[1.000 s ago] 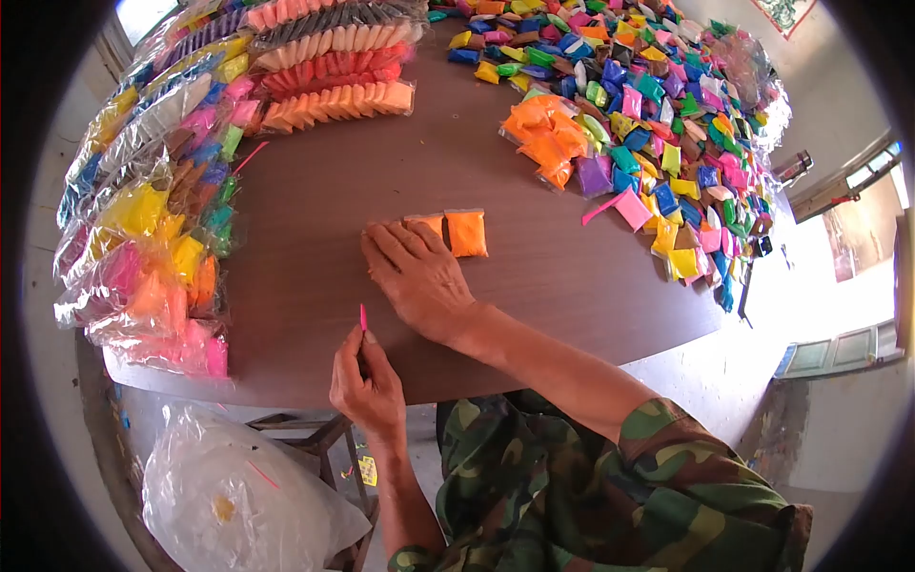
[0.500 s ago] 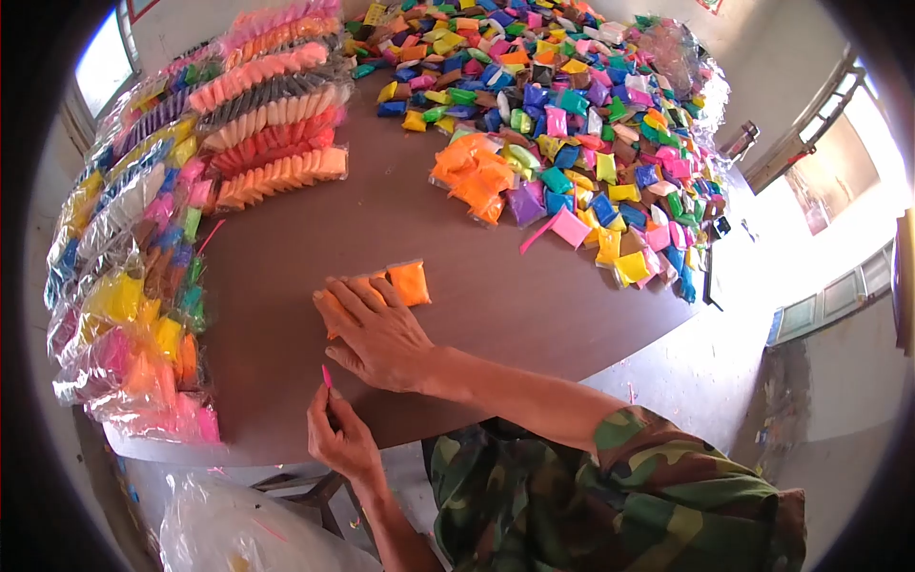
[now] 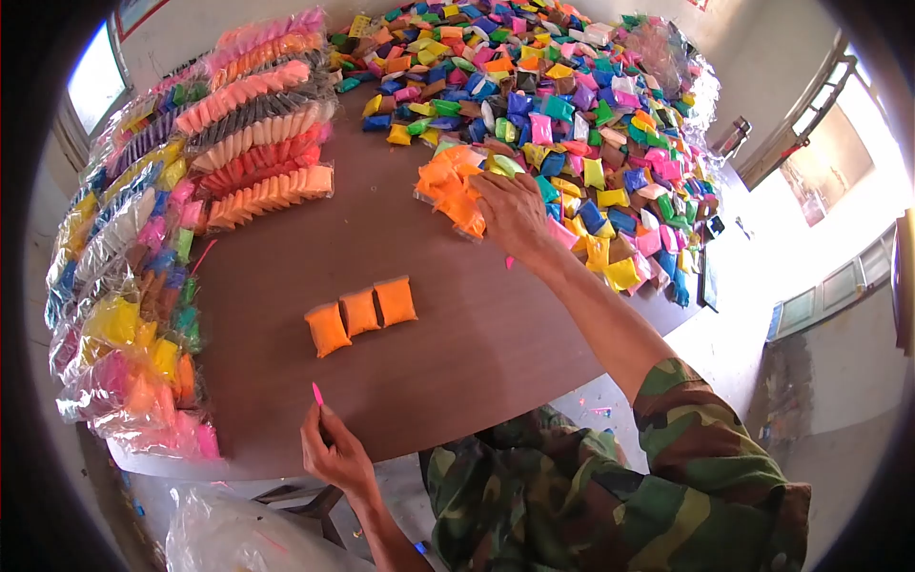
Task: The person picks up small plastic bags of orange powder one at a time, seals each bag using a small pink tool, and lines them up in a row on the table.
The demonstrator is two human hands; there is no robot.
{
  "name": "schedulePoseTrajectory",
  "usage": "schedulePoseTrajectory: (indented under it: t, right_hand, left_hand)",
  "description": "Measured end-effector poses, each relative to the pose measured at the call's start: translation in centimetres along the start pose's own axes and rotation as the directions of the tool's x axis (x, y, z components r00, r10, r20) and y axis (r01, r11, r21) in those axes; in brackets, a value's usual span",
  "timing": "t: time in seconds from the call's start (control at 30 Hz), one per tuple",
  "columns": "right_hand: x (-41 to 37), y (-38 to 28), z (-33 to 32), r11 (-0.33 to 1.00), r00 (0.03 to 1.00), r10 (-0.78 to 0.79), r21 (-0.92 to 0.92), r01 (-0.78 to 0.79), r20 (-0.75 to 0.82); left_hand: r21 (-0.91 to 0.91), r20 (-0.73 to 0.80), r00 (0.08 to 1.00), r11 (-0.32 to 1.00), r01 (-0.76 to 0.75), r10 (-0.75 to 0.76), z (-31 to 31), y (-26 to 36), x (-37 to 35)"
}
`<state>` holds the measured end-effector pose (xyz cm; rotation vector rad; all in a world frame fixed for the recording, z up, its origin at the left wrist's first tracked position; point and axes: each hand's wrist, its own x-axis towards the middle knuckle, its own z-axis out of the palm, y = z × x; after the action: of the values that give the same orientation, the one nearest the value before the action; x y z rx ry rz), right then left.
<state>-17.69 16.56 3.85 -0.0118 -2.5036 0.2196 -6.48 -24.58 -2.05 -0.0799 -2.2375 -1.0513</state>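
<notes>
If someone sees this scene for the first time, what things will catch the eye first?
First, the huge heap of small coloured packets covering the far right of the brown table, where the right hand rests on a cluster of orange packets. Next, three orange packets in a row at the table's middle, and near the front edge the left hand pinching a thin pink strip.

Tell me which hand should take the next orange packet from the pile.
Right. The right hand lies on the orange packet pile; the left hand is at the near table edge, pinching a pink stick.
</notes>
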Motion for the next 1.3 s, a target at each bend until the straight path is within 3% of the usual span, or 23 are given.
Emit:
schedulePoseTrajectory:
  t: [0.03,0.13,0.2,0.3,0.4,0.5,0.6,0.7,0.8,0.93,1.2,1.3]
  right_hand:
    - [-0.1,0.1,-0.5,1.000,1.000,-0.011,0.012,0.011,-0.004]
    - [-3.8,-0.2,-2.4,0.987,0.975,-0.103,-0.100,0.125,0.198]
    - [-7.6,-2.1,-5.4,0.975,0.952,-0.221,0.082,0.208,0.212]
    - [-12.7,-4.9,-8.8,0.926,0.954,-0.020,0.365,-0.095,0.299]
    - [-14.1,-5.8,-11.6,0.693,0.825,0.131,0.544,-0.473,0.550]
    - [-15.6,-5.2,-11.3,0.754,0.885,0.065,0.558,-0.346,0.461]
    - [-15.7,-5.4,-12.6,0.925,0.835,0.148,0.225,-0.306,0.531]
    - [-16.9,-5.1,-12.2,0.984,0.944,0.074,0.133,-0.122,0.322]
    - [-18.3,-6.6,-12.7,0.990,0.923,-0.069,0.139,0.017,0.379]
    - [-20.3,-7.7,-11.5,0.990,0.887,-0.075,0.138,0.013,0.456]
    - [-20.3,-7.8,-11.9,0.988,0.878,-0.103,0.154,0.035,0.466]
    - [-20.3,-7.8,-11.8,0.989,0.870,-0.088,0.147,0.018,0.486]
  left_hand:
    - [-0.004,-0.001,1.000,1.000,-0.007,0.007,0.0,0.0,0.1]
    - [0.003,-0.003,1.000,1.000,-0.015,0.015,0.1,0.1,0.2]
    - [0.018,0.012,1.000,1.000,-0.021,0.021,0.0,0.2,0.2]
    - [0.037,0.032,0.999,0.999,-0.037,0.036,0.0,0.3,0.4]
    - [0.045,0.042,0.997,0.997,-0.063,0.061,0.2,-0.1,0.4]
    - [0.062,0.049,0.995,0.994,-0.086,0.083,0.3,0.1,0.5]
    - [0.071,0.061,0.995,0.994,-0.084,0.080,0.2,-0.2,0.5]
    - [0.076,0.056,0.997,0.995,-0.057,0.053,0.2,-0.2,0.4]
    - [0.066,0.056,0.998,0.997,-0.041,0.037,0.4,0.1,0.4]
    - [0.086,0.050,0.998,0.996,-0.037,0.033,0.3,-0.2,0.5]
    - [0.101,0.048,0.999,0.995,0.012,-0.017,0.4,0.0,0.4]
    - [0.071,0.019,0.999,0.997,-0.033,0.032,0.7,-0.1,0.4]
